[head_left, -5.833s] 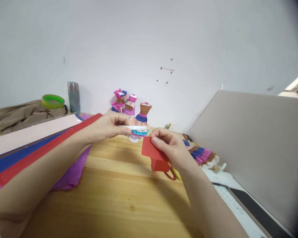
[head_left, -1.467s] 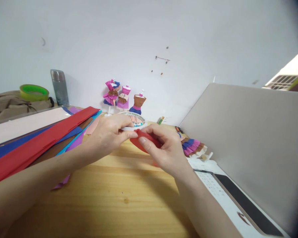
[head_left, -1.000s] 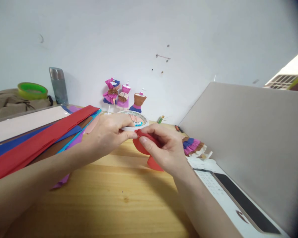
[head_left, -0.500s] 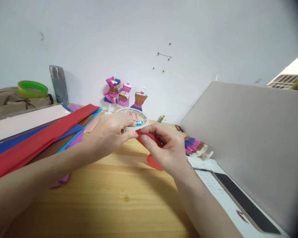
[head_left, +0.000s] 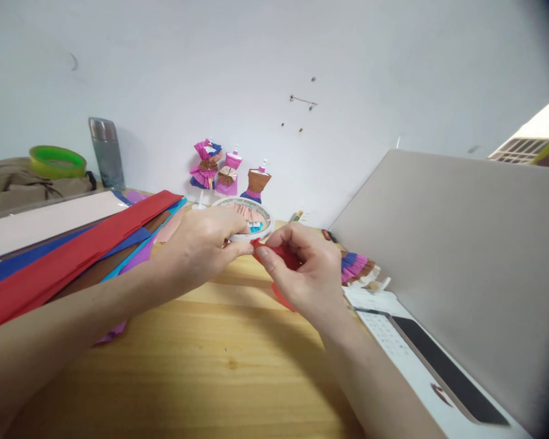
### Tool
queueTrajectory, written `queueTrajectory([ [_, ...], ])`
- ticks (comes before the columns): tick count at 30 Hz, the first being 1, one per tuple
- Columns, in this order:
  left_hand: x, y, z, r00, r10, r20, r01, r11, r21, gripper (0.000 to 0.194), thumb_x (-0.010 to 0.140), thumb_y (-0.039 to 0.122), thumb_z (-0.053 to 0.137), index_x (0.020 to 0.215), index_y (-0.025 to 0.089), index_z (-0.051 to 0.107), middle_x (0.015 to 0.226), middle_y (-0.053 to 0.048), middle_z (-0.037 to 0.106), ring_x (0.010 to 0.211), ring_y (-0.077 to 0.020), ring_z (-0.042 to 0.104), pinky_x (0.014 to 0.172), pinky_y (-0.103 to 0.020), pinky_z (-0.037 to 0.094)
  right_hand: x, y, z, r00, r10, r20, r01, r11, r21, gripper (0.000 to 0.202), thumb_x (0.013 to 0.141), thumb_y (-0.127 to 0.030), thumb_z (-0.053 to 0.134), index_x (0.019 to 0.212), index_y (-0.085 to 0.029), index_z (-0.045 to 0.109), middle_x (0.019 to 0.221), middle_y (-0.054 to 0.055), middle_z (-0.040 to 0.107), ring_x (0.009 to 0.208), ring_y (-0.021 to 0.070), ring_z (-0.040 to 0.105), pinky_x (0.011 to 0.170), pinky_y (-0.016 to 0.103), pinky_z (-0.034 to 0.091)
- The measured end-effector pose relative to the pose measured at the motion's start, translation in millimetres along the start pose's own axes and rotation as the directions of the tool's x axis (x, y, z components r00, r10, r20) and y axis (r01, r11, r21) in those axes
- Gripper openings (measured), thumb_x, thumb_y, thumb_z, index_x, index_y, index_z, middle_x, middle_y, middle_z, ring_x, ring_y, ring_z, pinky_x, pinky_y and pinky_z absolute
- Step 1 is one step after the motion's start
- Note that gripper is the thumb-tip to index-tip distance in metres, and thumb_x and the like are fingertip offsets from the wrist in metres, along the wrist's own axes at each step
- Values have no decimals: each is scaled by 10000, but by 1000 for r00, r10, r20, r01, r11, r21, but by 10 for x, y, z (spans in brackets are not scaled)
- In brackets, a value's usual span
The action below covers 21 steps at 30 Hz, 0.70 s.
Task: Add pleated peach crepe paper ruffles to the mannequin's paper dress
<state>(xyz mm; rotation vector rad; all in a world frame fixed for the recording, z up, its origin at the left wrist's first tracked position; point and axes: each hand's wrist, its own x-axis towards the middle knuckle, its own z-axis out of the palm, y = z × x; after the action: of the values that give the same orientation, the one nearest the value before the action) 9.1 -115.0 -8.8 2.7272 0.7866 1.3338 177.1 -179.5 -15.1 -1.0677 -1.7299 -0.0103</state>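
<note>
Between my hands, near the middle of the view, is a piece of red paper (head_left: pixel 285 256). My right hand (head_left: pixel 304 268) is closed on it, thumb against the fingers, and a red end hangs below the palm. My left hand (head_left: pixel 210 241) has its thumb and fingers closed at the near rim of a white tape roll (head_left: pixel 269 231), with the thumb tip touching the red paper's left end. Pleated peach and blue paper pieces (head_left: pixel 252 219) show inside the ring.
Long coloured paper strips (head_left: pixel 86 250) lie at left, near a bottle (head_left: pixel 107 152) and green tape roll (head_left: pixel 57 163). Small dressed mannequins (head_left: pixel 257 183) stand by the wall. At right are a pleated multicoloured piece (head_left: pixel 357 268), a white device (head_left: pixel 393 341) and a grey panel (head_left: pixel 462 244).
The right hand's fingers have shifted slightly over the red paper, and less of its hanging end shows. The left hand holds nearly the same place. The view has moved very slightly.
</note>
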Motion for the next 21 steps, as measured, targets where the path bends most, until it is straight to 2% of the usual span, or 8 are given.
queueTrajectory([
  [7, -10, 9, -1, 1000, 10, 19, -11, 998, 63, 95, 840, 149, 599, 798, 169, 681, 740, 24, 689, 579, -84, 497, 580, -231, 335, 8, 38, -13, 998, 66, 17, -67, 998, 11, 176, 813, -202, 638, 689, -191, 514, 567, -65, 454, 492, 70, 378, 480, 220, 307],
  [13, -2, -2, -15, 998, -37, 52, 36, 999, 7, 100, 848, 213, 608, 801, 178, 688, 743, 12, 687, 610, -92, 523, 586, -231, 348, 51, 62, -11, 993, 115, 18, -116, 991, 60, 182, 771, -234, 661, 737, -206, 484, 585, -73, 453, 500, 77, 388, 483, 222, 317],
  [17, -2, -39, -35, 989, -87, 123, 104, 985, -135, 172, 813, 339, 650, 745, 184, 680, 648, 18, 625, 575, -96, 484, 549, -237, 332, 78, 104, -29, 980, 188, 61, -192, 978, 83, 223, 755, -280, 700, 864, -208, 519, 575, -85, 484, 497, 89, 426, 489, 223, 337],
  [21, 38, -86, -44, 956, -186, 225, 247, 927, -282, 232, 798, 373, 623, 706, 173, 696, 588, 19, 577, 533, -89, 431, 502, -230, 298, 79, 118, -44, 982, 170, 87, -175, 983, 52, 209, 754, -266, 711, 858, -205, 539, 595, -79, 491, 516, 87, 443, 505, 221, 341],
])
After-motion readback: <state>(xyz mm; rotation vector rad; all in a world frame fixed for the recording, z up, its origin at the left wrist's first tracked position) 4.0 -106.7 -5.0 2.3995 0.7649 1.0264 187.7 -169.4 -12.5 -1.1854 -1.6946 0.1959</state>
